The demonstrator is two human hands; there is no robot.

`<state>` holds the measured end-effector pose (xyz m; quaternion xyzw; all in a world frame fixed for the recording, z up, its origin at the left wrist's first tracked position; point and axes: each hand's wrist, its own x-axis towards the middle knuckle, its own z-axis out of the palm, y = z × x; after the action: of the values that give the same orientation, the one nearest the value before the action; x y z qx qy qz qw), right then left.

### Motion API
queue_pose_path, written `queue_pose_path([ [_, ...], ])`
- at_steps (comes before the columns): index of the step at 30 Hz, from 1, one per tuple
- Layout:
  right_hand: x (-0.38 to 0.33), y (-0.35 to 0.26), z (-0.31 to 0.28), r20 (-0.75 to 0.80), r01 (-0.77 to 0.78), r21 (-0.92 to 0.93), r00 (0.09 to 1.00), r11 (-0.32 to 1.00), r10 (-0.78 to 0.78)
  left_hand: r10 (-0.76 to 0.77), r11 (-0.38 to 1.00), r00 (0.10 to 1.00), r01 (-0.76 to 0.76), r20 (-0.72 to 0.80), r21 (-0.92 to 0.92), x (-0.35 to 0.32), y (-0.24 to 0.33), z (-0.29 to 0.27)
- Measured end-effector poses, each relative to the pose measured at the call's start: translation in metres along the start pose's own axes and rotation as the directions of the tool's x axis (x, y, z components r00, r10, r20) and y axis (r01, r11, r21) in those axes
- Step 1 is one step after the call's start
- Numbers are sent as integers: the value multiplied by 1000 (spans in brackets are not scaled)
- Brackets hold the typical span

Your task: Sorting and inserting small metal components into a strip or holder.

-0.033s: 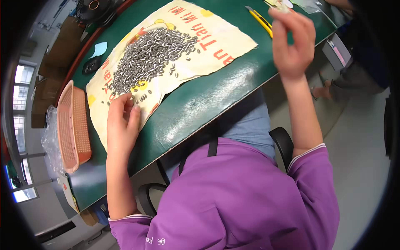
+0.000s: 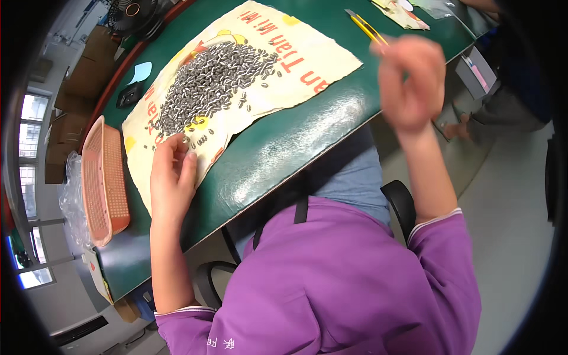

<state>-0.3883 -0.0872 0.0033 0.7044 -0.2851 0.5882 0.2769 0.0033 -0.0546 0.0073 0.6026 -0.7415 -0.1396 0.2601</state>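
Note:
A heap of small oval pieces, dark with silvery streaks [image 2: 207,83], lies on a cream cloth [image 2: 331,56] with red lettering. My left hand [image 2: 173,174] rests on the cloth at the heap's near edge, by several loose pieces. Its fingers are loosely bent, with the thumb apart from them. Over the table's right edge, my right hand [image 2: 412,83] is raised and smeared by motion. Its fingers are curled, but whether they hold anything does not show. Just beyond its fingertips lies a yellow utility knife [image 2: 368,28].
Left of the cloth stands a pink perforated basket [image 2: 105,183], with clear plastic [image 2: 71,189] beside it. A black object [image 2: 129,94] and a light blue paper [image 2: 141,72] lie behind the cloth. A printed scrap [image 2: 402,13] is at far right; another person's leg [image 2: 503,112] shows beyond the table.
My right hand has drawn back slightly from the printed scrap, uncovering it, and its fingers have curled in more. My left hand stays at the heap's edge.

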Motion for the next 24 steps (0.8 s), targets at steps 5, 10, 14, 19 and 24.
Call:
queue_pose_path([
  [5,-56,-128,5,533,-123,591,802,797,-271,60,984,983,-86,-172,-153,-2,-19,13],
  [10,-167,-175,55,835,-613,475,541,631,-103,133,976,935,-181,-328,-121,12,-30,20],
  [14,-178,-195,61,935,-727,319,348,608,-75,80,980,928,-139,-365,-141,11,-32,13],
  [19,-184,-213,94,900,-674,320,436,666,9,1,960,933,-101,-360,-260,15,-21,13],
  [24,-159,-226,110,854,-545,386,517,745,-65,-116,928,935,-17,-334,-371,13,-17,11],
])
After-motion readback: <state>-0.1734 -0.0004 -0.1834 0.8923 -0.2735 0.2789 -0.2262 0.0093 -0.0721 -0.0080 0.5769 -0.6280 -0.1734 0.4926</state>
